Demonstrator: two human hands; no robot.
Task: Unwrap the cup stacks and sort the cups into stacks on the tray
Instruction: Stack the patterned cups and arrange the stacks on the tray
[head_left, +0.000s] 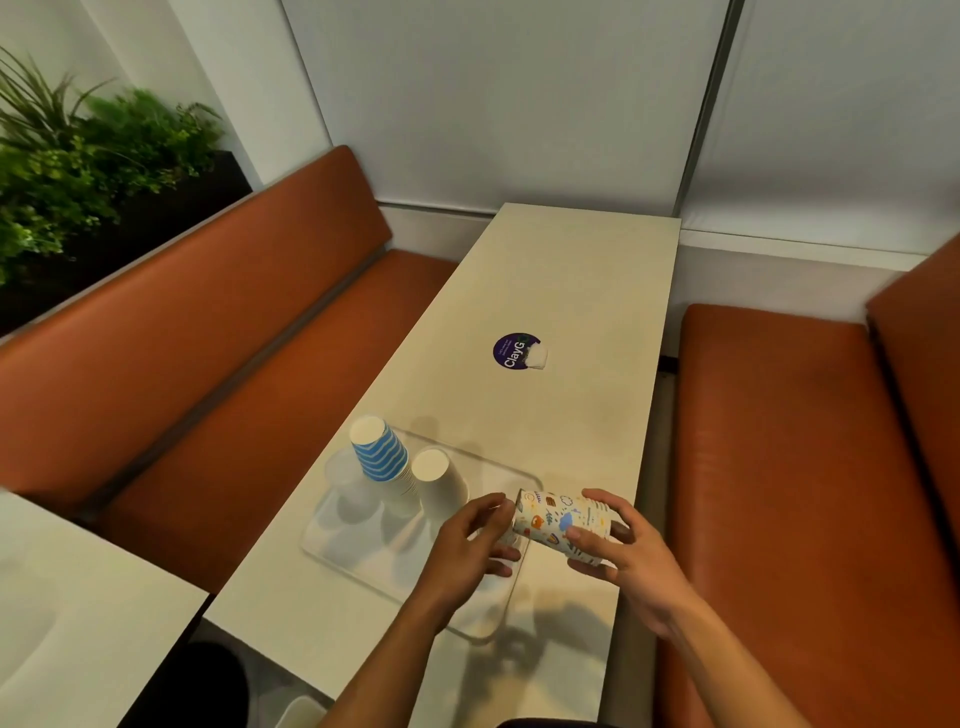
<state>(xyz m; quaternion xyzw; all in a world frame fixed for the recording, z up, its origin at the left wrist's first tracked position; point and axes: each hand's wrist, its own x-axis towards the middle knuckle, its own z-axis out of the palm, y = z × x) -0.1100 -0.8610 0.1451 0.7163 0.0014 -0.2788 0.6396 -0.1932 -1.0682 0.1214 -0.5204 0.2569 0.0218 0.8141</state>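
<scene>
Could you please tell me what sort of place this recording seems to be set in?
Probably a cafe or canteen booth: orange padded bench seats flank a long pale table, a planter of greenery sits behind one bench, and a round branded sticker is on the tabletop.

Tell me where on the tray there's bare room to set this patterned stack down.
The clear tray is bare along its near side, below the blue striped stack and white stack. Its far left corner is crowded: those two stacks plus a clear cup stack. The left hand and right hand hold the patterned stack over the right end.
</scene>
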